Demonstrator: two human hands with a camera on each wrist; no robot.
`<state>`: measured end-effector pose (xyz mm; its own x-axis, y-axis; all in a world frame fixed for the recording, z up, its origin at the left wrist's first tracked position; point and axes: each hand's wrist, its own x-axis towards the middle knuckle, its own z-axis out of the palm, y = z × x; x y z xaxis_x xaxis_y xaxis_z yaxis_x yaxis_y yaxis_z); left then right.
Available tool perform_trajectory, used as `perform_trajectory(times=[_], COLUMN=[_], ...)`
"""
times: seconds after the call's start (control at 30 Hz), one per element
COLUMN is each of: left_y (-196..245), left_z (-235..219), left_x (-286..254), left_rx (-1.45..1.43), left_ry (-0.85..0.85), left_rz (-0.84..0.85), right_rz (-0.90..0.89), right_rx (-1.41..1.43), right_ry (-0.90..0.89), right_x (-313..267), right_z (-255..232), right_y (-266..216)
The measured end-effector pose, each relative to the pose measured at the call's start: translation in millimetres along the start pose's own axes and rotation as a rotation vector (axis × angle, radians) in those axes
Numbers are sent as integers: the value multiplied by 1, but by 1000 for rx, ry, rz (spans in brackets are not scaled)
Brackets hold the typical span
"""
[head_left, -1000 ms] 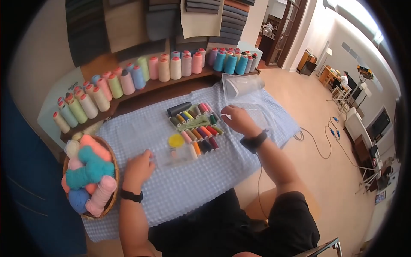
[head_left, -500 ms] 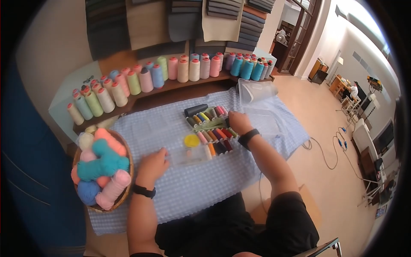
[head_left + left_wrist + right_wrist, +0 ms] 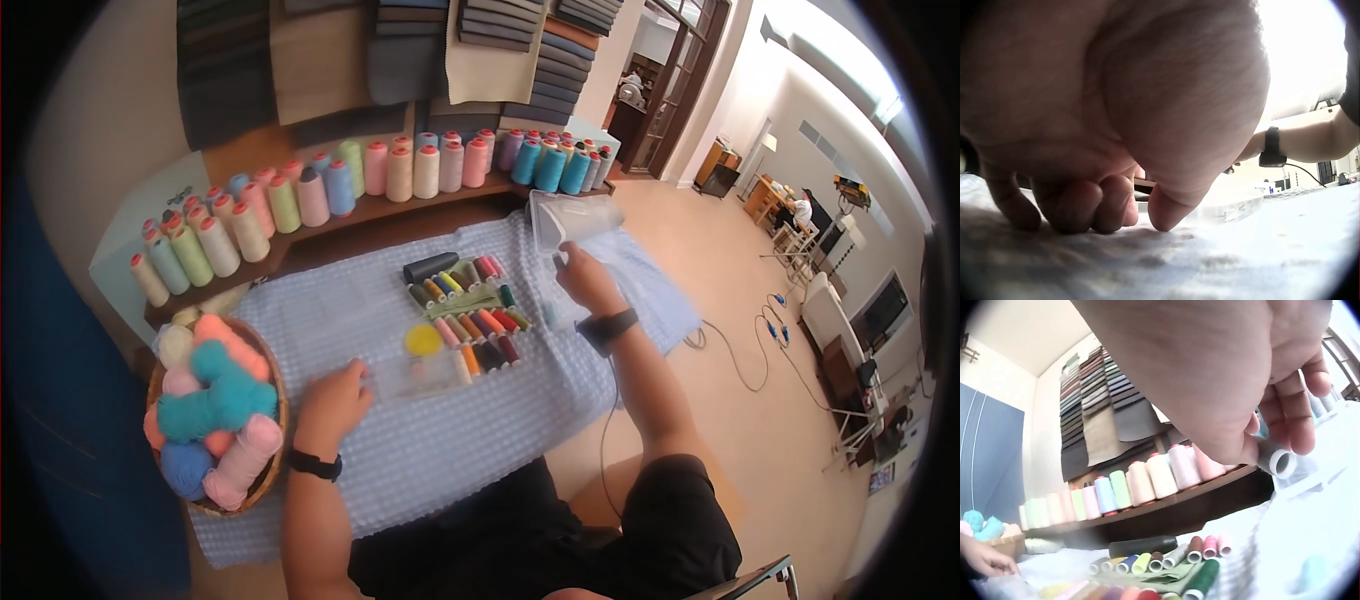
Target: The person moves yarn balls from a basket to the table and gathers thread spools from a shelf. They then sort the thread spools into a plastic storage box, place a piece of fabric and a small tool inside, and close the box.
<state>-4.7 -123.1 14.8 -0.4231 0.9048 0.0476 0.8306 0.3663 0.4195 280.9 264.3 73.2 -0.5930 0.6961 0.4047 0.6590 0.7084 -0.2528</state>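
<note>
My right hand (image 3: 590,283) pinches a small grey thread spool (image 3: 1266,456) between thumb and fingers, its white open end facing the camera. That hand is above a clear plastic box (image 3: 575,315) on the right of the cloth; a light blue spool (image 3: 1315,572) shows blurred inside. My left hand (image 3: 335,402) rests on the checked cloth with loosely bent fingers, fingertips (image 3: 1079,206) down on the fabric. It lies beside another clear container (image 3: 405,385). Between the hands, small coloured spools (image 3: 480,322) lie in rows around a folded green cloth (image 3: 465,303).
A wicker basket of yarn (image 3: 280,440) stands at the left. Large thread cones (image 3: 427,172) line the shelf at the back, below hanging fabric samples (image 3: 320,70). A yellow disc (image 3: 423,340) and a dark roll (image 3: 431,267) lie by the small spools.
My right hand went to the right end of the spool rows, then moved right over the clear box with a grey spool. The left hand stayed in place on the cloth.
</note>
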Motion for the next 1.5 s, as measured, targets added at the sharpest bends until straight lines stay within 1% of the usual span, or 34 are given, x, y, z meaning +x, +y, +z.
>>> perform_trajectory(times=[0.07, 0.13, 0.27, 0.43, 0.53, 0.63, 0.73, 0.83, 0.93, 0.97, 1.0, 1.07, 1.1, 1.17, 1.3, 1.4, 1.47, 1.5], left_y=[5, 6, 5, 4, 4, 4, 1, -2, -3, -4, -4, -3, -1, 0, -2, -2, -1, 4], left_z=[-6, -6, -5, -3, -4, -5, -2, 1, 2, 2, 2, 1, 0, -2, -2, -4, -7, -14], left_x=[-1, -1, -2, -1, -1, -2, -2, -1, -3, -4, -3, -3, -1, 0, 1, -1, 2, 2], left_rx=[9, 21, 22, 25, 17, 24, 13, 5, -2, -6, -10, 3, 11, 11, -33, -68, 28, 77], left_ry=[-21, -26, -23, -26, -34, -24, -8, 10, 28, 35, 47, 15, 4, -25, -31, 34, 172, 237], left_rz=[-7, -13, -16, -28, -31, -27, -13, 5, 24, 35, 50, 19, 10, -5, -26, -14, 80, 127], right_rz=[102, 179, 183, 183, 173, 195, 156, 9, 41, 84, 20, -101, -130, -182, -210, -234, -246, -287], right_rx=[8, 6, 94, 174, 169, 182, 223, 228, 222, 238, 218, 174, 164, 147, 38, 10, 1, -3], right_ry=[-112, -214, -278, -336, -408, -360, -256, -206, -175, -185, -193, -198, -199, -204, -183, -139, -124, -93], right_x=[-9, -23, -34, -32, -32, -37, -48, -53, -64, -68, -72, -83, -84, -92, -97, -98, -99, -100], right_z=[-3, -4, 9, 8, 3, 6, 1, 0, -14, -18, -19, -21, -21, -20, -6, 2, 3, 2], right_y=[17, 22, 39, 32, 27, 28, 20, 22, 16, 14, 19, 31, 34, 42, 50, 56, 58, 57])
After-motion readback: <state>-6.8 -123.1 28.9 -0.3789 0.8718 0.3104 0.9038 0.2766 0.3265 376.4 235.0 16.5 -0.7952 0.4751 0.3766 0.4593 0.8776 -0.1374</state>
